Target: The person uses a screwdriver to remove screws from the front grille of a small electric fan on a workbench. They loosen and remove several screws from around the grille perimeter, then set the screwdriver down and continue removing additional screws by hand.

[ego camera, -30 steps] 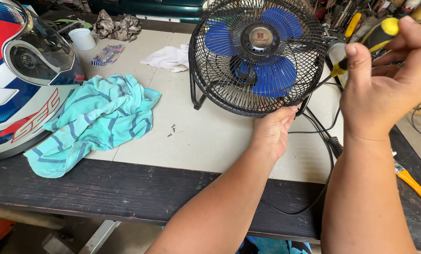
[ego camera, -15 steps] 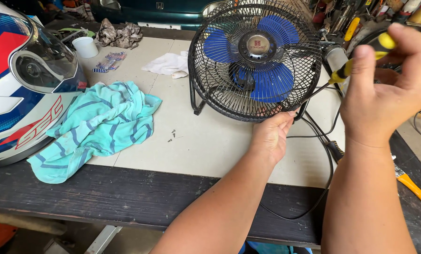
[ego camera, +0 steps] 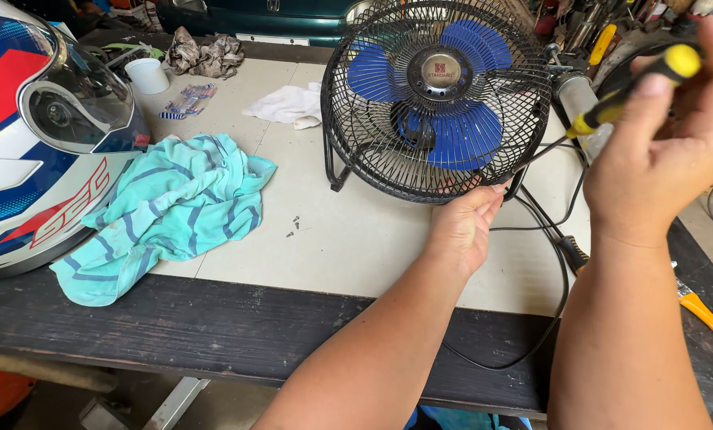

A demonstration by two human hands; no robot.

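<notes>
Fingers: left hand (ego camera: 461,231) gripping fan (ego camera: 440,95) rim | right hand (ego camera: 675,151) closed on screwdriver (ego camera: 629,89), tip hidden

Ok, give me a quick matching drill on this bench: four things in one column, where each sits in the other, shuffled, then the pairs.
Things:
1. fan
2. screwdriver
3. towel
4. cup

Places:
A. far left of the bench, beyond the helmet
B. held in the right hand
C. lying crumpled beside the helmet
D. gripped at its lower rim by the left hand

Pairs: 1-D, 2-B, 3-C, 4-A
</notes>
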